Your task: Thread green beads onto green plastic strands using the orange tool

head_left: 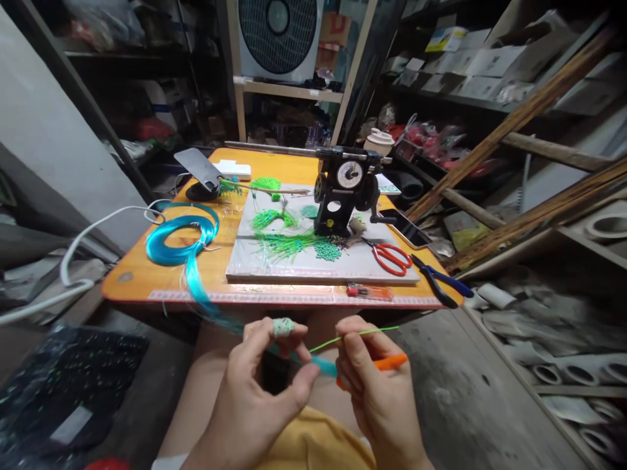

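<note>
My left hand (259,385), with pale green tape around one finger, has its thumb and fingertips apart; nothing is visibly pinched between them. Closed in front of my lap, my right hand (372,385) pinches a thin lime-green strand (326,343) and holds an orange tool handle (392,362), its working end hidden. A blue strand bundle (203,287) runs from the coil (161,245) over the table's front edge and passes behind my left hand. Its blue length (324,367) shows between my hands.
On the table (132,267), a pale board (240,261) carries a black crank winder (337,189), green strand bundles (284,245), green beads (327,249) and red-handled scissors (394,258). Pliers (438,281) and an orange lighter (369,292) lie near the front edge. A wooden ladder (514,124) leans at right.
</note>
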The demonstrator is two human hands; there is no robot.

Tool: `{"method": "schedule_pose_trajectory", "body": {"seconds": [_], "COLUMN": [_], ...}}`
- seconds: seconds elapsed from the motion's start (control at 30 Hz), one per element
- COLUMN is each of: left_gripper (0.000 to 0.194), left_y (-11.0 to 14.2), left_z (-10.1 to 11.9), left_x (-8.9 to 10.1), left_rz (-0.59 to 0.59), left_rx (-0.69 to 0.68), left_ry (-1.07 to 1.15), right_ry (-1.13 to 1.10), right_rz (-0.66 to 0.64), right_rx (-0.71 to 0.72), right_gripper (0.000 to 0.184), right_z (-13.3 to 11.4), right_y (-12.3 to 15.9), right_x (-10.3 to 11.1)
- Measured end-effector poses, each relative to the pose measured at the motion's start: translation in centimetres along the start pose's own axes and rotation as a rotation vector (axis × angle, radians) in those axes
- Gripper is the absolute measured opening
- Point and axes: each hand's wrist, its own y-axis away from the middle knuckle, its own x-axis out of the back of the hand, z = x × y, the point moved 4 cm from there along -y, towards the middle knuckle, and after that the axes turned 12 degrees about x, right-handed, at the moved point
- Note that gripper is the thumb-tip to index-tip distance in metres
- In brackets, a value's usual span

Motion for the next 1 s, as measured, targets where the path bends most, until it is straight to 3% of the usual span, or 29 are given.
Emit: {"method": "schedule_pose_trajectory", "body": {"seconds": [0.13,0.3,0.43,0.63,1.0], "left_gripper": [0.006,0.013,0.012,0.016,0.019], "left_y": [-0.1,-0.3,-0.2,-0.1,0.0], "left_z": [1.1,2.1,2.5,2.2,2.2], "left_x": [-0.2,-0.3,-0.4,-0.3,-0.5], "left_rz": [0.034,0.045,0.058,0.077,0.064], "left_rx": [-0.077,-0.148,-0.237,-0.238,-0.269], "left_ry": [-0.126,-0.156,-0.23,-0.221,-0.184], "right_ry": [-0.01,-0.006,0.003,-0.289,-0.663], "right_rz": [0.005,-0.095,-0.19,-0.033,0.015], "right_rx": [-0.007,-0.089,-0.082,-0.399,-0.764], "right_gripper": [0.015,0.028,0.013,0.02,0.023], "right_z": [-0.2,0.5,0.8,1.3,2.3], "right_y": [0.3,0.8,0.9,1.2,2.1], "right_x": [-0.2,-0.5,-1.0,-2.0,-2.6]}}
